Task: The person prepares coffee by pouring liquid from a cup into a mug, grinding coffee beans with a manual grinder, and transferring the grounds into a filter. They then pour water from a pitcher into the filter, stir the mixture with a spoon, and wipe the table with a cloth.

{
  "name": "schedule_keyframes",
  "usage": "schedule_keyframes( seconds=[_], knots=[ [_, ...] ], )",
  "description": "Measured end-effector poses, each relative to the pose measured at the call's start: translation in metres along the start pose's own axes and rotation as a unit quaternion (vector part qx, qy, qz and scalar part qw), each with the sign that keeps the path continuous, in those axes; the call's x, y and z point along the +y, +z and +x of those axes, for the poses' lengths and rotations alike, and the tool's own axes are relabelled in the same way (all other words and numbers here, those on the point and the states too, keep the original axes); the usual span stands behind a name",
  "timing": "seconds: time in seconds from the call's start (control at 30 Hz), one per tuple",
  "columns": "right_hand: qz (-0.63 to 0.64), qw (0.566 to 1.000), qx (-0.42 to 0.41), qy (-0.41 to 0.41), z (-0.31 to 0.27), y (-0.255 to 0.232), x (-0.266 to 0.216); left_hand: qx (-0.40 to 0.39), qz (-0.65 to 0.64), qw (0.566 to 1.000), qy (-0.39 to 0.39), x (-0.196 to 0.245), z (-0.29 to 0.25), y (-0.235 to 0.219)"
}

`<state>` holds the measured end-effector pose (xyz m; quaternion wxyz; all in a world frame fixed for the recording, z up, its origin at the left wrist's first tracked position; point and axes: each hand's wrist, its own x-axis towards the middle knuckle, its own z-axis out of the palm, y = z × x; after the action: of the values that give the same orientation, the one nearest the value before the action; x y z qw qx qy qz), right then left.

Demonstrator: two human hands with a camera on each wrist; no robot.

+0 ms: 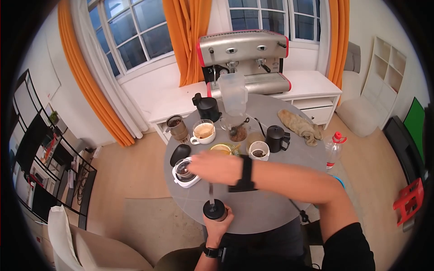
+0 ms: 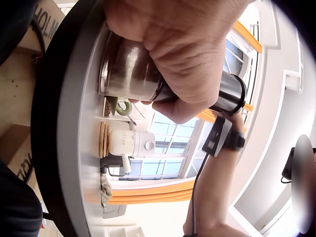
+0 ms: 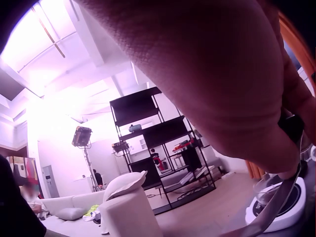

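Observation:
My left hand (image 1: 218,229) grips the body of a hand coffee grinder (image 2: 129,69), upright at the near edge of the round grey table. The fingers wrap its dark, glossy side, and its black top (image 1: 214,208) faces up. A flat metal crank arm (image 1: 211,193) reaches from that top to my right hand (image 1: 216,168). In the right wrist view, the right fingers curl around the black knob (image 3: 292,127) at the end of the crank; the palm side is hidden. Just left of this hand, a white scale (image 1: 186,183) carries a small glass vessel (image 1: 182,170).
Beyond the hands stand a white cup (image 1: 197,140) with a dripper, a glass jar (image 1: 179,133), a clear pitcher (image 1: 233,95), a black gooseneck kettle (image 1: 275,139) and a white container (image 1: 259,154) of dark grounds. A towel (image 1: 296,125) lies at right; an espresso machine (image 1: 244,54) stands behind.

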<state>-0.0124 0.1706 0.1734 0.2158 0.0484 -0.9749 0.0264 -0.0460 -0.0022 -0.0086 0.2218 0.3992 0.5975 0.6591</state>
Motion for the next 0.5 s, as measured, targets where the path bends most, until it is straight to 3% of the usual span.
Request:
schedule_keyframes(
  seconds=[0.07,0.1,0.13,0.2,0.23,0.3,0.37,0.43,0.47,0.5],
  knots=[
    [-0.028,0.995,-0.09,0.046,-0.037,-0.022,0.002,-0.004,-0.004,1.0,-0.003,0.0,0.001,-0.001],
    [-0.049,0.977,-0.179,0.104,-0.049,-0.05,-0.016,-0.006,-0.005,1.0,-0.006,0.0,0.001,-0.001],
    [-0.042,0.988,-0.123,0.079,-0.076,-0.053,-0.021,-0.002,-0.001,1.0,-0.013,0.0,0.0,0.0],
    [-0.01,0.973,-0.204,0.107,-0.11,-0.075,-0.047,0.002,0.01,1.0,-0.028,-0.001,-0.001,0.0],
    [0.013,0.988,-0.148,0.051,-0.132,-0.078,-0.061,0.002,-0.006,1.0,-0.021,-0.002,0.0,0.001],
    [0.048,0.996,-0.077,0.018,-0.149,-0.074,-0.1,-0.001,-0.037,0.999,-0.007,-0.003,0.0,0.0],
    [0.157,0.967,-0.202,0.014,-0.123,-0.082,-0.131,-0.007,-0.012,1.0,-0.015,-0.003,0.001,0.0],
    [0.201,0.947,-0.244,-0.056,-0.097,-0.078,-0.158,-0.001,-0.017,0.999,-0.038,-0.004,0.0,0.001],
    [0.103,0.977,-0.084,-0.168,-0.096,-0.05,-0.168,0.005,-0.027,0.999,-0.036,-0.011,0.0,0.003],
    [0.201,0.958,-0.037,-0.201,-0.084,-0.037,-0.166,0.01,-0.037,0.999,-0.034,-0.022,-0.001,0.003]
  ],
)
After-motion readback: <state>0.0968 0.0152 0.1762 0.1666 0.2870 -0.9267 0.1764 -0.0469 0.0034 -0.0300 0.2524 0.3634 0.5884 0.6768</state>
